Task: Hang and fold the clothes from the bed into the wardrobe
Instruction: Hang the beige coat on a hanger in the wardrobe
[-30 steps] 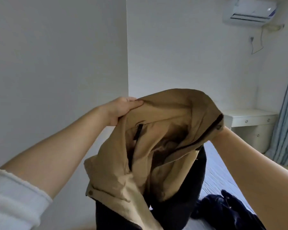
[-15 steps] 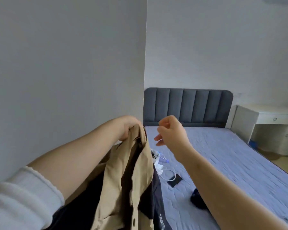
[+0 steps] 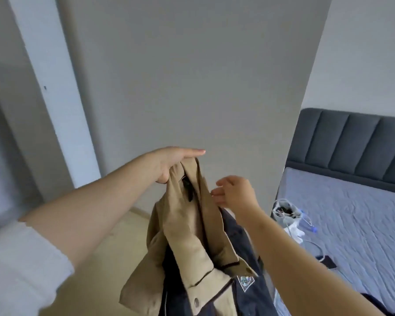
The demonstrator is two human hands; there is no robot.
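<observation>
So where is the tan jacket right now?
The tan jacket hangs mid-frame in the head view, its top gripped by the left hand, the right hand close beside it, left of the bed.

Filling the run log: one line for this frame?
left hand grips tan jacket top | right hand open beside jacket, contact unclear | navy garment hangs under jacket

Tan jacket point(image 3: 187, 226), dark navy garment point(image 3: 244, 299), grey-blue rippled bed sheet point(image 3: 351, 224), charcoal ribbed headboard point(image 3: 351, 142).
</observation>
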